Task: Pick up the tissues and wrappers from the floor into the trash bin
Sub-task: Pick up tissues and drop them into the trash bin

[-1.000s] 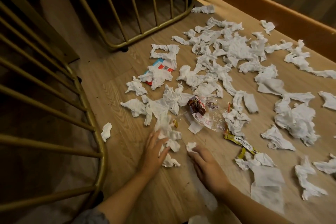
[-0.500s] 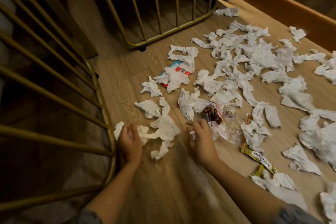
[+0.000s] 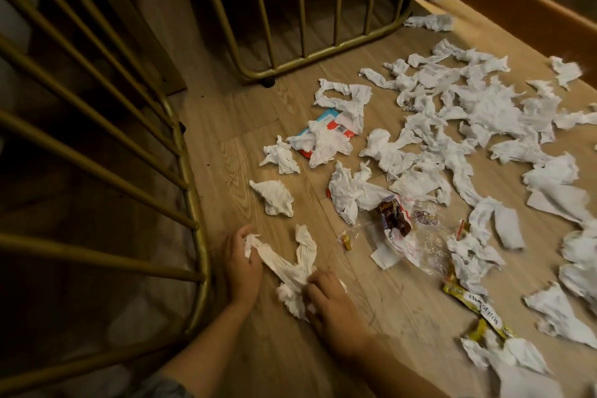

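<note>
Both hands sit low on the floor [image 3: 245, 126], just beside the gold railing [image 3: 193, 203]. The left hand [image 3: 242, 265] is closed on one end of a twisted tissue wad [image 3: 290, 265]; the right hand [image 3: 332, 300] pinches its other end. The wad's long axis runs between them. Loose tissues [image 3: 478, 107] and wrappers [image 3: 394, 216] lie farther from the railing, nearer the right hand. No trash bin shows.

Tissues [image 3: 478, 113] on floor [image 3: 245, 126], right of railing [image 3: 190, 191].
</note>
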`<state>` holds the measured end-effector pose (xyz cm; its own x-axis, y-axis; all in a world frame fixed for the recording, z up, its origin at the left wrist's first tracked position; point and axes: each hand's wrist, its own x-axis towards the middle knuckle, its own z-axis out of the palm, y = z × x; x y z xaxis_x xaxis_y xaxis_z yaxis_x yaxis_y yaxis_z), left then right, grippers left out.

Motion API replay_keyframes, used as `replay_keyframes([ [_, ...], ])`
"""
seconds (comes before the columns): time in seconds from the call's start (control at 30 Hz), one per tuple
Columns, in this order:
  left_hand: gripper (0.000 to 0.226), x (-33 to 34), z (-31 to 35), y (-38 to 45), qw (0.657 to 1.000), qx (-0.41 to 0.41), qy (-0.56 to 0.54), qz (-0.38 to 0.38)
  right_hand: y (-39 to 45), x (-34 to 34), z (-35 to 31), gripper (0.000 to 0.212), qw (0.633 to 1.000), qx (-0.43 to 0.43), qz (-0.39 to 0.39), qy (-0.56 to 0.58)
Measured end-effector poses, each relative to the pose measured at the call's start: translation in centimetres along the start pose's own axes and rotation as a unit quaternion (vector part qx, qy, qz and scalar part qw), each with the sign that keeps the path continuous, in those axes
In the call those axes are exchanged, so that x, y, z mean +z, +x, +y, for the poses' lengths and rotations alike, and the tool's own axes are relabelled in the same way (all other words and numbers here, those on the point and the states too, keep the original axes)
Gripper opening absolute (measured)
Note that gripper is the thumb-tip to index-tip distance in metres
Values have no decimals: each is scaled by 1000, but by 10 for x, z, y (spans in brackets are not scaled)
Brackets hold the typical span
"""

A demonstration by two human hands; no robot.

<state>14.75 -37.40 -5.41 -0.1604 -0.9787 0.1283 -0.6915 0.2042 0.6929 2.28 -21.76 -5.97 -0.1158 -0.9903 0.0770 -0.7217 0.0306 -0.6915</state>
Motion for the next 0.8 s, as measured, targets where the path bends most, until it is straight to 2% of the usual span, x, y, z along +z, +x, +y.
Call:
replay_keyframes([
  [0.07,33,7,4,5,999,21,-28,10,-8,-8,3,24,999,19,19,19],
  [0.17,32,19,21,33,988,-48,-132,64,-1,-27,13,33,996,55,55,30],
  [0.23,27,25,38,58,982,-77,-158,75,17,-47,20,29,991,81,91,61],
  [0.33,25,41,56,84,994,-66,-90,-3,57,-78,33,24,979,100,177,32],
  [0.43,44,62,53,83,995,-24,-18,-93,101,-102,42,25,969,113,219,-33],
  [0.47,54,66,49,76,994,-2,-1,-111,114,-107,43,29,970,120,201,-66],
  [0.53,73,70,41,61,993,29,6,-116,129,-107,47,40,972,160,113,-129],
  [0.6,78,69,33,47,992,78,22,-102,132,-99,51,48,960,229,20,-157],
  [0.7,57,66,24,38,990,115,48,-64,121,-74,54,69,947,266,-48,-172],
  [0.77,39,60,27,39,998,56,11,-37,109,-60,51,72,956,226,-53,-178],
  [0.8,29,57,30,39,999,18,-23,-27,102,-55,49,66,968,190,-31,-159],
])
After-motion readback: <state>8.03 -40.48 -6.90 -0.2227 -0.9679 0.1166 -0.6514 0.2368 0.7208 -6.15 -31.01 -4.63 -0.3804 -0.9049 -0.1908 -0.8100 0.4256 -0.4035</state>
